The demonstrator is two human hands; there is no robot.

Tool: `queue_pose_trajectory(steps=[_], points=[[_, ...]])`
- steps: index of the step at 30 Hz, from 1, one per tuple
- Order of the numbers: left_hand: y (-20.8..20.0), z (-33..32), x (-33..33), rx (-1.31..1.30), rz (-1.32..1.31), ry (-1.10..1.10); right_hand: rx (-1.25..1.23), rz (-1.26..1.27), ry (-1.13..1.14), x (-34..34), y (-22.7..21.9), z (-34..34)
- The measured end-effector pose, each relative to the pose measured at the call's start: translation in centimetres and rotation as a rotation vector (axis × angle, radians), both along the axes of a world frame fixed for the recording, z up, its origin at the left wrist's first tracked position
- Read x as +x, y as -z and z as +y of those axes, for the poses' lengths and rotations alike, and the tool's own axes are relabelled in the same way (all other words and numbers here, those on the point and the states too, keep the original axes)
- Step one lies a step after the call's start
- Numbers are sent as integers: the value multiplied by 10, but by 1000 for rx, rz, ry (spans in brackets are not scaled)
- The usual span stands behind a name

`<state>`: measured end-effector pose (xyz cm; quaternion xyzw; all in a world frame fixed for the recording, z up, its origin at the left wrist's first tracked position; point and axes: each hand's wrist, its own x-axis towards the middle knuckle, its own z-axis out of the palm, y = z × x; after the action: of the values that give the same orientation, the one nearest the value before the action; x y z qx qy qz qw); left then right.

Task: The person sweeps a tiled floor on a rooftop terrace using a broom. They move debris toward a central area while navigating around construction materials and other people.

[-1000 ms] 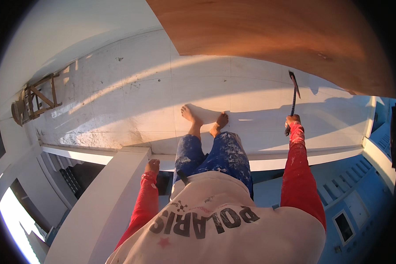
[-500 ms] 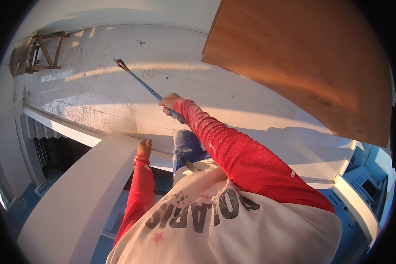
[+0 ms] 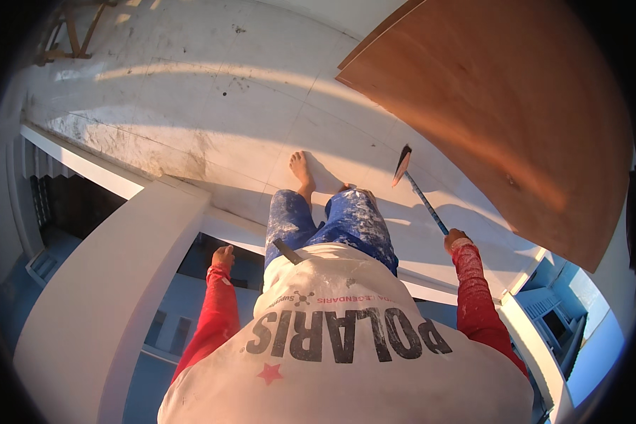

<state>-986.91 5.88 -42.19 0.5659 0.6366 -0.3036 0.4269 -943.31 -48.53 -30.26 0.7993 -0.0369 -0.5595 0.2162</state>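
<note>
Pale floor [image 3: 261,113] behind long-handled tool [image 3: 420,193], near end in right hand [image 3: 458,241]

Room over floor [image 3: 254,134], brown board [image 3: 502,120] right

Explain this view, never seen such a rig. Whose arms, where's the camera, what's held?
No robot here: these are a person's own bare hands, in red sleeves. A fisheye camera worn on the head looks down, so straight edges bend toward the rim. The right hand grips a tool with a long bluish handle and a dark-and-pink head; its exact kind is unclear. The left hand is near a white beam, with nothing visible in it. Bare feet stand on a pale, stained floor. A brown panel fills the upper right; a wooden frame shows partly at upper left.
</note>
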Motion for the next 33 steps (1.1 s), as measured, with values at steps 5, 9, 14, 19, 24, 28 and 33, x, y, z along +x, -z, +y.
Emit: queue_pose_trajectory(steps=[5,9,14,19,24,28,33], points=[[31,-9,22,-58,-232,163,-97,25,-178,27,116,55],[45,-11,62,-3,-391,-42,10,241,-565,54,102,151],[67,-18,93,103,-570,-251,155,294,-741,72,43,317],[82,-44,45,177,-509,-466,541,185,-550,79,50,354],[80,-131,-82,196,-121,-620,520,12,-427,44,72,189],[77,-248,-162,89,176,-276,302,-64,-397,14,99,17],[73,-383,-145,-236,193,-256,345,-83,-429,-13,209,0]])
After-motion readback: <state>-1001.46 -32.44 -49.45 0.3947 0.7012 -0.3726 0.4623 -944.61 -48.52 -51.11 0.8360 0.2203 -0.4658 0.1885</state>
